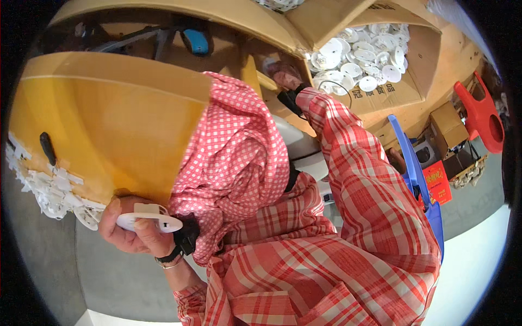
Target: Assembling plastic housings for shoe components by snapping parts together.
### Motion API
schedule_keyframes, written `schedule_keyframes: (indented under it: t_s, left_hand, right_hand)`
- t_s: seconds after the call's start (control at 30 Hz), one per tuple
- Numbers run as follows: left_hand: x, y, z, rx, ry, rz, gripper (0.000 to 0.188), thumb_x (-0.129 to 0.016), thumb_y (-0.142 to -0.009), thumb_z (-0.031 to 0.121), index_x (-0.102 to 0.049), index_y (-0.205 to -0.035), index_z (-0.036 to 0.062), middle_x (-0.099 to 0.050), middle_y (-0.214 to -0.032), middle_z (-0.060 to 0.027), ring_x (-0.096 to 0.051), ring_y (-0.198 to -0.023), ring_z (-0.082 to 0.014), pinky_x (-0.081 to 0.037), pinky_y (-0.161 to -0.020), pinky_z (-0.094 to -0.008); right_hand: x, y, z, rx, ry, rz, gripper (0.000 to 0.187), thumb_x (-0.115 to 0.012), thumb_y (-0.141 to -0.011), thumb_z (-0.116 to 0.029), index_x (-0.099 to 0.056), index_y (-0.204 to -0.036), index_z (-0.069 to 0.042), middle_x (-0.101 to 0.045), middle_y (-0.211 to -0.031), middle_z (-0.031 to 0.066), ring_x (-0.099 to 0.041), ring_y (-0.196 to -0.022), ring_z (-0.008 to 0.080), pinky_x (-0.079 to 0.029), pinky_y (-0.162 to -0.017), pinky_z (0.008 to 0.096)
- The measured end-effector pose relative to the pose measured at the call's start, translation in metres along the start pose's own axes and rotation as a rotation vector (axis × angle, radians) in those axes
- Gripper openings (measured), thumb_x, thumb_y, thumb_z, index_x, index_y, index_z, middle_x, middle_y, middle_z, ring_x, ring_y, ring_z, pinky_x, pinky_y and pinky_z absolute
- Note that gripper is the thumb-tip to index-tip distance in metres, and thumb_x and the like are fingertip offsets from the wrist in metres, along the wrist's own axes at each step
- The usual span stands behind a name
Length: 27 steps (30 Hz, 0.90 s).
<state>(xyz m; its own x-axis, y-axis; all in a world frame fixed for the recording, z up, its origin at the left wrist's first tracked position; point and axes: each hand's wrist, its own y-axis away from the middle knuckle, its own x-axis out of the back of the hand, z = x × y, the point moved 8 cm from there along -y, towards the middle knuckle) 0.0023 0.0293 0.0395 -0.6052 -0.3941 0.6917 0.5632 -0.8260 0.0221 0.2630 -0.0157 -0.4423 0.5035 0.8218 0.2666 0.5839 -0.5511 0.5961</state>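
My left hand point(133, 227) is closed around a white round plastic part point(149, 220), a flat disc with a raised square housing. It is held at the near edge of the yellow tabletop point(109, 125). My right hand point(285, 77) reaches far forward, beside the left wall of an open cardboard box point(399, 100). Shadow and blur hide its fingers, so what they hold, if anything, does not show. Inside that box lies a heap of similar white round parts point(367, 57). Both my wrists wear black bands.
White plastic pieces point(51, 190) pile at the tabletop's left edge near a black-handled tool point(48, 148). A blue-and-black object point(196, 42) lies beyond the tabletop. Pink checked cloth point(234, 136) covers my lap. At right stand a blue plastic chair point(416, 174) and a red plastic stool point(484, 114).
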Motion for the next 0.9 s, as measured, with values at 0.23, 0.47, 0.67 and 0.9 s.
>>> schedule_keyframes:
  t_s: [0.23, 0.47, 0.67, 0.9]
  left_hand:
    - [-0.001, -0.012, -0.004, -0.031, 0.005, 0.031, 0.037, -0.06, -0.081, 0.027, -0.049, -0.102, -0.0011, -0.051, -0.089, -0.01, -0.05, -0.072, -0.0157, -0.044, -0.066, -0.0288]
    - [-0.004, -0.021, -0.016, -0.043, 0.066, -0.012, 0.037, -0.054, -0.086, 0.025, -0.051, -0.11, -0.0026, -0.053, -0.104, -0.0116, -0.053, -0.089, -0.0188, -0.045, -0.076, -0.0291]
    - [-0.015, -0.031, -0.024, -0.053, 0.088, -0.032, 0.03, -0.055, -0.089, 0.022, -0.054, -0.108, -0.0004, -0.055, -0.102, -0.0105, -0.054, -0.089, -0.0177, -0.046, -0.076, -0.0273]
    - [-0.019, -0.036, -0.029, -0.008, 0.122, -0.043, 0.031, -0.057, -0.086, 0.017, -0.051, -0.111, -0.0005, -0.054, -0.105, -0.0099, -0.055, -0.088, -0.0177, -0.048, -0.074, -0.0289]
  right_hand:
    - [0.111, 0.072, -0.139, 0.252, 0.321, 0.429, 0.021, -0.062, -0.083, -0.015, -0.058, -0.1, -0.003, -0.054, -0.098, 0.0138, -0.057, -0.073, 0.0254, -0.048, -0.066, 0.034]
    - [0.201, 0.132, -0.12, 0.0, -0.104, 0.427, 0.025, -0.056, -0.09, -0.018, -0.061, -0.113, -0.01, -0.054, -0.108, 0.0104, -0.059, -0.09, 0.0201, -0.049, -0.075, 0.0314]
    - [0.256, 0.213, 0.054, -0.439, -0.721, 0.812, 0.038, -0.058, -0.09, -0.026, -0.053, -0.124, -0.009, -0.059, -0.103, 0.0021, -0.057, -0.086, 0.0121, -0.047, -0.075, 0.0265]
    - [0.231, 0.218, 0.087, -0.434, -0.85, 1.043, 0.047, -0.059, -0.087, -0.023, -0.044, -0.132, -0.016, -0.06, -0.098, 0.0059, -0.06, -0.084, 0.016, -0.049, -0.069, 0.0287]
